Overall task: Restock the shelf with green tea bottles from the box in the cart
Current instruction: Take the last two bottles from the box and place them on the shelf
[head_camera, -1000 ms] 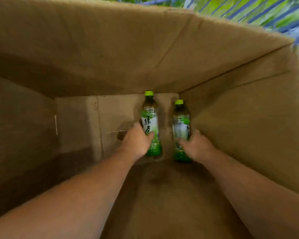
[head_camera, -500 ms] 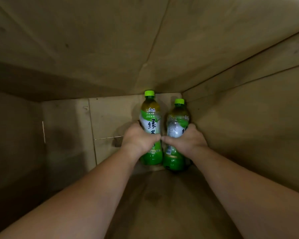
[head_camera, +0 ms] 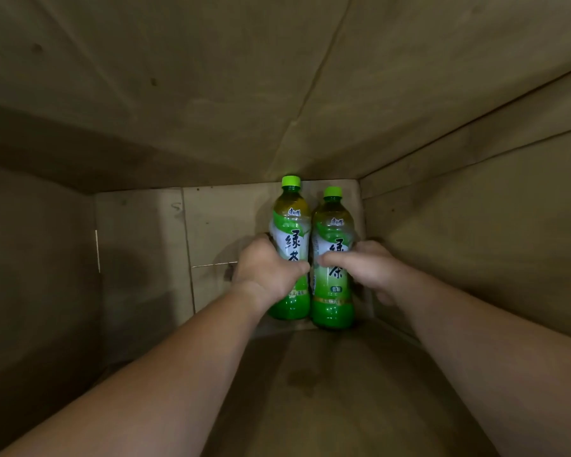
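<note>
Deep in the brown cardboard box (head_camera: 475, 225), at its far right corner, left hand (head_camera: 266, 272) gripped one green-capped plastic green tea bottle (head_camera: 290, 225); right hand (head_camera: 366, 268) gripped the touching right-side bottle (head_camera: 332, 301).

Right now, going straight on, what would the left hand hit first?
The left hand, gripping the left bottle, would probably press it into the box's far panel; depth is unclear.

Head view, deep inside the box (head_camera: 152, 94)
The camera looks from within the box's walls toward its far end, close in; cardboard fills every edge.
</note>
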Available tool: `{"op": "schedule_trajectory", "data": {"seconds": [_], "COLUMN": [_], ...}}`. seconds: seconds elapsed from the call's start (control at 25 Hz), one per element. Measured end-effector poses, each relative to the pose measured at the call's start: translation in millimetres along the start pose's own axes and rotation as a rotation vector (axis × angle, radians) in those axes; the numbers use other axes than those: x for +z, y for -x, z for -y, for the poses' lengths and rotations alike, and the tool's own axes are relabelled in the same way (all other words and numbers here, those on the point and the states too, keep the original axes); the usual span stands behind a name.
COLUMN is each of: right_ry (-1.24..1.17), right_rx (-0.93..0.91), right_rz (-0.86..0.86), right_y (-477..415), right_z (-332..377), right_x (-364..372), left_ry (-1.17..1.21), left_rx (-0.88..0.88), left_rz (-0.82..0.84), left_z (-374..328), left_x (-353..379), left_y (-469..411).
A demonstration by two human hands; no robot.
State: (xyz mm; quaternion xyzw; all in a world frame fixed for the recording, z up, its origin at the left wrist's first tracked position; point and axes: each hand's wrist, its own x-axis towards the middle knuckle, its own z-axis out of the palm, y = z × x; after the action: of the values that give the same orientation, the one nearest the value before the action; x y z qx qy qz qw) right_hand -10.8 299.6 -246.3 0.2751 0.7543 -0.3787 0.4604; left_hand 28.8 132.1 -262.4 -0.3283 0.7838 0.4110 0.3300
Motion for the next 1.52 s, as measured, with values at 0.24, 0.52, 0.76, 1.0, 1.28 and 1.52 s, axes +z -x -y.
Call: {"op": "schedule_trajectory", "data": {"seconds": [0.24, 0.52, 0.76, 1.0, 1.28, 1.52], "right_ry": [-0.025, -0.071, -0.126, -0.106, -0.067, -0.052], "right_rx": [-0.093, -0.181, -0.292, -0.478, -0.688, -0.806], "right_rz": [-0.044, -0.125, -0.208, -0.279, -0.280, -0.221], "right_y": [24.6, 135.2, 256.2, 368.0, 457.5, 503.7], "right_z": [10.9, 34.8, 60.4, 105.6, 185.4, 262.3], "right_x": [-5.2, -11.1, 3.8, 30.3, 117.0, 219.8], "left_ry": [-0.063, 0.014, 0.096, 0.227, 0.400, 0.391], "left_rx": [-0.001, -0.022, 0.108, 0.234, 0.339, 0.347], "left_rz": [0.037, -0.084, -0.176, -0.269, -0.422, -0.525], "left_z": [-3.4, -23.1, -31.1, -12.0, 29.6, 94.9], "left_x": [-15.0, -85.9, -166.4, -250.6, -367.8, -488.9], "left_y": [15.8, 113.4, 233.3, 329.5, 393.6, 391.2]}}
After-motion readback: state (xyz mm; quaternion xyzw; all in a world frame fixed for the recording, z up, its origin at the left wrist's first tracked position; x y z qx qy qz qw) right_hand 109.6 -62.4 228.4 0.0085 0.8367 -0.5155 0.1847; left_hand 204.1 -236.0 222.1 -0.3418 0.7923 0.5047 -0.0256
